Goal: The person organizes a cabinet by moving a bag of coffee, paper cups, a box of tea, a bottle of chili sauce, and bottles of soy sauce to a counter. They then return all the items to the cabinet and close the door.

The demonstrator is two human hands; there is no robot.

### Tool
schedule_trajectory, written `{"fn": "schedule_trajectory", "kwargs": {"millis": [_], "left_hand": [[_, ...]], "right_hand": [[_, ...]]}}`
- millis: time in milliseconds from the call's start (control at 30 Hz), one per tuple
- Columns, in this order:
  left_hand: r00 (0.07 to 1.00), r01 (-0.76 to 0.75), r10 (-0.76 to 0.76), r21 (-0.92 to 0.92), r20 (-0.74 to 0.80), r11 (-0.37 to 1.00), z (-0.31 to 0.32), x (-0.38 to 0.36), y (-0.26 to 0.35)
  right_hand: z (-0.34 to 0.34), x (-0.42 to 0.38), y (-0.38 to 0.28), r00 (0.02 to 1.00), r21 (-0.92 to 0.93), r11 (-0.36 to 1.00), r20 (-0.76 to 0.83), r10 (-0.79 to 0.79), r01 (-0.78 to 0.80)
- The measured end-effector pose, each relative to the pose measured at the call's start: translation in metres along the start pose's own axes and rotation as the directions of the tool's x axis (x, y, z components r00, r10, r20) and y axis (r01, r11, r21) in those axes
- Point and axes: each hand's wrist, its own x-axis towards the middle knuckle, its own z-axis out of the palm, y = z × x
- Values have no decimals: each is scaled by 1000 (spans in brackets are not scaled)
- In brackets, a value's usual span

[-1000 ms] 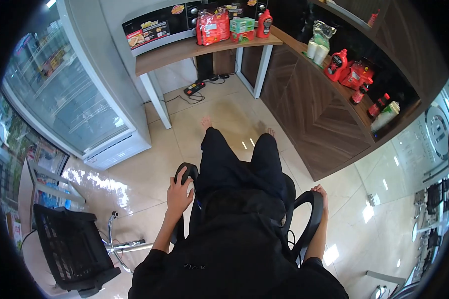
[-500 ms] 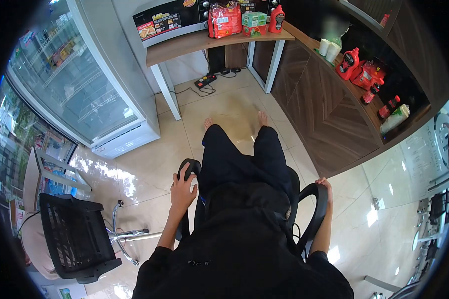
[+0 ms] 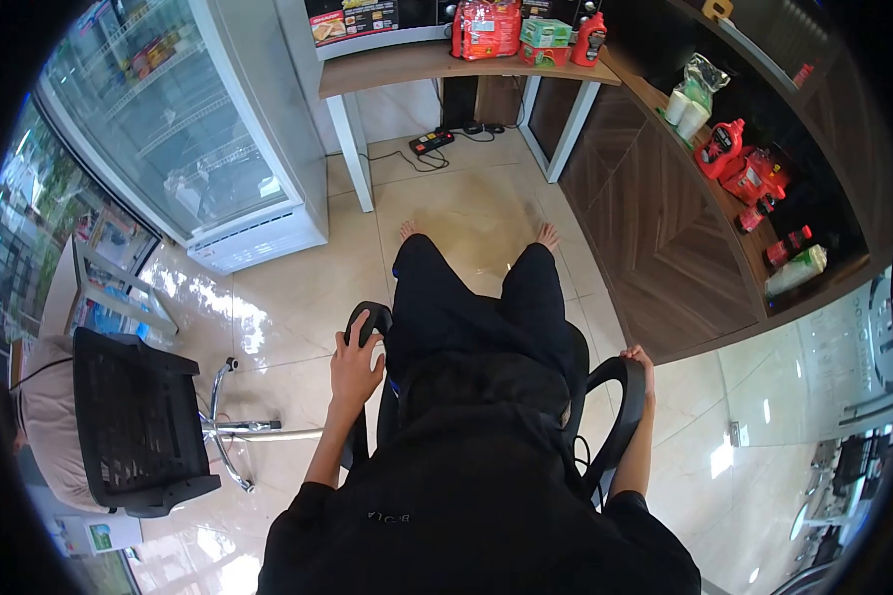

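Observation:
I sit on a black chair with curved armrests. My left hand (image 3: pixel 356 371) lies on the outer side of the left armrest (image 3: pixel 375 315), its fingers stretched and the thumb apart. At the right armrest (image 3: pixel 620 397), my right hand (image 3: pixel 642 365) has its fingers curled at the front end, partly hidden behind the rest. Dark trousers (image 3: pixel 456 297) cover my legs, and my bare feet are on the tiles.
A glass-door fridge (image 3: pixel 258 238) stands front left. Ahead is a wooden table (image 3: pixel 417 74) with red packages and a red bottle (image 3: pixel 588 40); a power strip (image 3: pixel 432 142) lies beneath. A shelf at right holds bottles. Someone sits by another black chair (image 3: pixel 134 426) at left.
The view has shifted, so the table, shelf and fridge appear higher and further right. Both hands stay at the armrests.

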Motion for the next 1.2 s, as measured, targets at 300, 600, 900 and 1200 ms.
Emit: {"fn": "schedule_trajectory", "kwargs": {"millis": [300,600,900,1200], "left_hand": [[1000,8,-8,12,-2,1000,-3,-5,3],[997,76,-76,-1,-22,997,-7,-24,6],[997,70,-70,-7,-32,998,-8,-31,13],[997,42,-44,-38,-57,998,0,0,3]], "right_hand": [[6,4,-2,1000,-38,999,-17,10,-11],[2,35,-1,996,-55,997,77,51,-46],[-28,38,13,991,-92,995,135,-25,37],[-17,20,-14,995,-384,922,51,82,-56]]}}
